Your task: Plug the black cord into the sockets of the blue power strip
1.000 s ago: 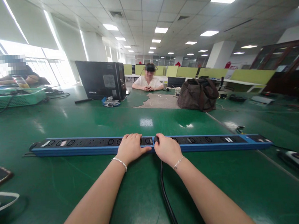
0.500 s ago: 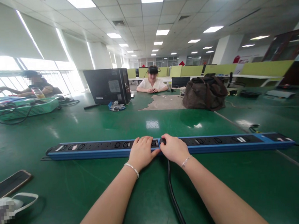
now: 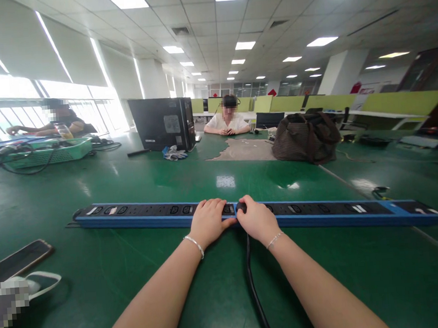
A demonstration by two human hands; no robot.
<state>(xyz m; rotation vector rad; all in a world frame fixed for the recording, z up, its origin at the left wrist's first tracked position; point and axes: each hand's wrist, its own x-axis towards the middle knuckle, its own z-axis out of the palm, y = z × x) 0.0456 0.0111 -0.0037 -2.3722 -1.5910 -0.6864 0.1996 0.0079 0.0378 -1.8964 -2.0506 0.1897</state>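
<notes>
A long blue and black power strip [image 3: 133, 221] lies across the green table [image 3: 130, 182], its sockets facing up. My left hand [image 3: 208, 220] is wrapped over the strip near its middle, fingers on the far edge and thumb along the near side. Just right of it, my right hand [image 3: 257, 219] is closed round a black plug [image 3: 241, 207] at the strip's top face. From below this hand a thick black cable [image 3: 253, 286] runs down toward me. Whether the plug sits inside a socket is hidden by the fingers.
Behind the strip stand a black computer case [image 3: 161, 124], gloves [image 3: 174, 153], a brown bag [image 3: 303, 138] and a green basket [image 3: 53, 153] of cables. A phone [image 3: 19, 260] lies at left. One person [image 3: 227, 123] sits opposite, another [image 3: 64, 120] at far left.
The view has shifted and tilted slightly, so the strip now slopes down to the right. Both hands keep their hold at the middle of the strip.
</notes>
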